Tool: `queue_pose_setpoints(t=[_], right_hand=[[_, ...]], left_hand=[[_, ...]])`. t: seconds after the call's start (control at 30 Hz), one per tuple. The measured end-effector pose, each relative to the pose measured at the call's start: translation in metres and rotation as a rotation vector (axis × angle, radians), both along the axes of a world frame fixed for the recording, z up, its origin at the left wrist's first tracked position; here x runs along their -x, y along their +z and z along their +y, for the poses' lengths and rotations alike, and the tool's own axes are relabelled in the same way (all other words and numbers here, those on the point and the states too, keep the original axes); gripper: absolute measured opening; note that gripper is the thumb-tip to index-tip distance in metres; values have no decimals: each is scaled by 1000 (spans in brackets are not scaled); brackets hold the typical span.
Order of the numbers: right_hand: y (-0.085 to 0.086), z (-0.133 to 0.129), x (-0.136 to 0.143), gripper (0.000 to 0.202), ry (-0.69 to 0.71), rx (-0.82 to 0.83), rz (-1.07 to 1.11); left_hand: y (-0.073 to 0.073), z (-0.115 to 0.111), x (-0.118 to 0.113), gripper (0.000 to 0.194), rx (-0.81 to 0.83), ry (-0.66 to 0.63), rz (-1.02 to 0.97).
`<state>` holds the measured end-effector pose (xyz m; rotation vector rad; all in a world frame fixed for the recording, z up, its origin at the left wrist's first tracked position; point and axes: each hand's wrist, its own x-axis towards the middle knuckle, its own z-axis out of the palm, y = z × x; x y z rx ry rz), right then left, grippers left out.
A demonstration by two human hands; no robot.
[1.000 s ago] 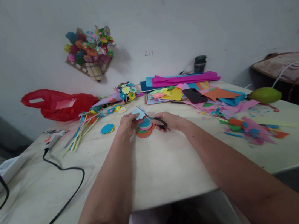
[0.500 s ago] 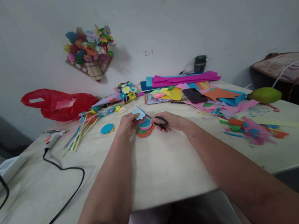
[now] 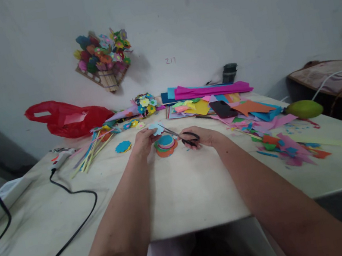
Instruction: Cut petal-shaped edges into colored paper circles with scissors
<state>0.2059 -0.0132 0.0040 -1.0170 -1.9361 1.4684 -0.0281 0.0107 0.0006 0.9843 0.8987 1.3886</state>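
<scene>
My left hand pinches a light blue paper flower with a scalloped edge, held just over the table. My right hand grips black-handled scissors, their blades pointing up and left to the flower's right edge. Under and between the hands lies a pile of coloured paper rounds, with blue on top and pink, green and orange below. To the left of my left hand rests a small stack of blue scalloped flowers, a yellow edge peeking out.
Left are a glue gun with a black cord, a power strip, paper strips and a red bag. Right are a phone, paper scraps and a green mango-like object. Coloured sheets lie at the back.
My right hand and the scissors have shifted slightly right, away from the paper flower. The flower in my left hand has turned and moved slightly left, showing more of the pile.
</scene>
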Motion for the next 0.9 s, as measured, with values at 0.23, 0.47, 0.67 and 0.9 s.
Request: queue_pose_setpoints(t=[0.23, 0.47, 0.67, 0.9], right_hand=[[6, 2, -11, 21, -48, 46, -56], [7, 1, -14, 24, -33, 44, -143], [10, 1, -15, 29, 0, 39, -173], [11, 0, -17, 36, 28, 34, -222]], left_hand=[[-5, 6, 8, 11, -26, 10, 50], [-6, 5, 11, 10, 5, -106, 184], [-5, 2, 12, 8, -11, -160, 234], [-3, 0, 13, 5, -4, -175, 245]])
